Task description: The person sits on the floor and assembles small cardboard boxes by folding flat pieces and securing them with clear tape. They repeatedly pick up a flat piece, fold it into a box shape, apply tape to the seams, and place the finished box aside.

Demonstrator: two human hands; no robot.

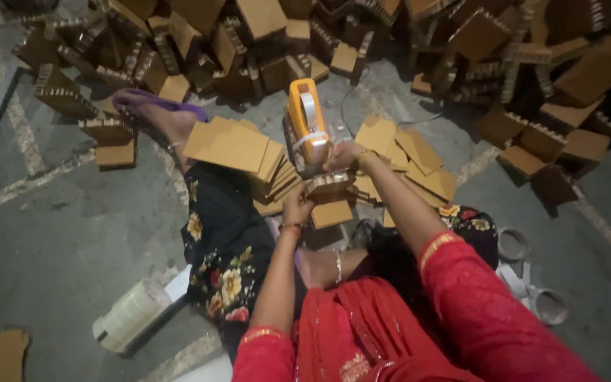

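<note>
Surroundings: grey concrete floor (72,233), cardboard stock, spare tape.

Heap of folded cardboard pieces (362,35) spans the far floor. Stack of flat cardboard squares (231,145) lies on the floral-trousered leg; a looser stack (411,159) lies right of it. Sleeve of tape rolls (132,315) lies lower left; empty tape cores (532,276) lower right. Purple sandal (157,102) near heap.

Orange tape dispenser (307,120), brown cardboard pieces (229,145), red sleeve (475,297).

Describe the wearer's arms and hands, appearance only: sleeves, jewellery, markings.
Both arms wear short red sleeves with gold-trimmed cuffs. The left hand has a thin bangle at the wrist, and the right hand has a gold-coloured bangle too. Forearms are bare below the cuffs. No gloves, cables or markings are visible; any rings are too small to tell.
</note>
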